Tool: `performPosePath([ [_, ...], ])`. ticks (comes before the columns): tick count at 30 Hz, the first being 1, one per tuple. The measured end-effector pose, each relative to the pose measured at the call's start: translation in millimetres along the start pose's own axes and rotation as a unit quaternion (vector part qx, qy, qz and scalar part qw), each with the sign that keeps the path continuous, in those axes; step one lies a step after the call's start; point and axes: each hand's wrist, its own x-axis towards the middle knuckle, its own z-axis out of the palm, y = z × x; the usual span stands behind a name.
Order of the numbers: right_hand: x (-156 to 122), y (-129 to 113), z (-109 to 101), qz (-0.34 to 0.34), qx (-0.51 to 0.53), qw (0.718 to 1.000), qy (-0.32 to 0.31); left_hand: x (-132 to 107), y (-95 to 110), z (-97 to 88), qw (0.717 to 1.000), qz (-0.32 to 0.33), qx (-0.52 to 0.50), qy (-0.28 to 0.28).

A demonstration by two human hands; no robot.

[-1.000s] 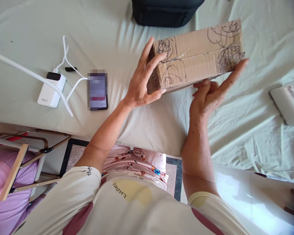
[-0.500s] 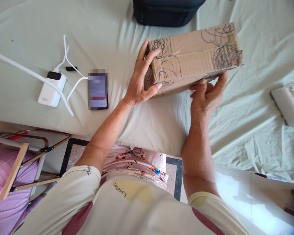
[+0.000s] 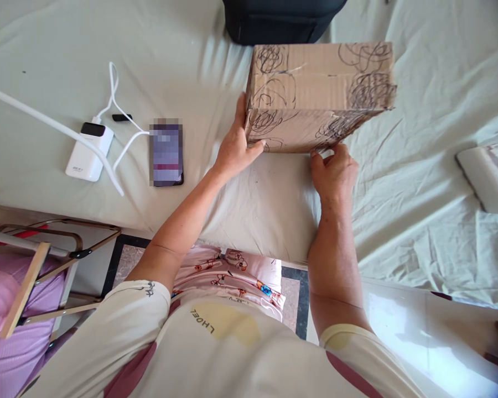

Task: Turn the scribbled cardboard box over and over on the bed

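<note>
A brown cardboard box (image 3: 311, 91) with dark scribbled circles at its corners rests on, or just above, the pale green sheet. My left hand (image 3: 237, 145) holds the box's left end, thumb on the near face and fingers along the side. At the lower near edge, right of the middle, my right hand (image 3: 335, 172) grips the box with thumb and bent fingers. Some of its fingertips are hidden under the cardboard.
Behind the box stands a black bag (image 3: 282, 22). To the left lie a phone (image 3: 166, 155), a white power bank (image 3: 89, 155) and a white cable (image 3: 66, 130). A white packet (image 3: 489, 177) lies at the right. A folding chair (image 3: 41, 271) stands at lower left.
The box has turned so its long edge runs level and its near face shows more. My left fingers have slid off its top to the side; my right hand has moved left and nearer.
</note>
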Motion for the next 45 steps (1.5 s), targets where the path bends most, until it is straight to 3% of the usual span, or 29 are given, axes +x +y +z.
performPosePath([
  [5, -1, -1, -3, 0.006, 0.009, 1.000, 0.008, 6, -19, 16.9, 0.997, -0.004, 0.072, 0.008],
  [10, -1, -12, -13, 0.012, -0.014, 1.000, -0.006, 8, -24, 17.1, 0.997, -0.003, 0.080, 0.017],
  [16, -5, -24, -17, -0.024, 0.080, 0.994, 0.067, 9, -28, 8.6, 0.997, 0.017, 0.043, 0.058],
  [20, -10, -32, -18, -0.055, 0.170, 0.976, 0.123, 7, -23, 0.9, 0.993, 0.035, 0.002, 0.112],
  [24, -9, -32, -20, -0.106, 0.191, 0.957, 0.193, 8, -22, -0.5, 0.986, 0.062, -0.030, 0.154],
  [28, -7, -32, -20, -0.119, 0.208, 0.948, 0.207, 14, -35, 6.9, 0.977, 0.112, -0.036, 0.180],
  [32, -8, -31, -17, -0.112, 0.220, 0.945, 0.215, 17, -43, 13.4, 0.980, 0.092, -0.027, 0.175],
  [35, -7, -23, -15, -0.133, 0.184, 0.946, 0.230, 13, -35, 12.7, 0.982, 0.081, -0.027, 0.166],
  [39, -11, -20, -17, -0.229, 0.069, 0.944, 0.227, 0, -7, 9.2, 0.989, 0.103, 0.005, 0.109],
  [45, -44, -62, -20, -0.220, -0.048, 0.968, 0.114, -21, 33, 15.1, 0.978, 0.166, 0.111, 0.052],
])
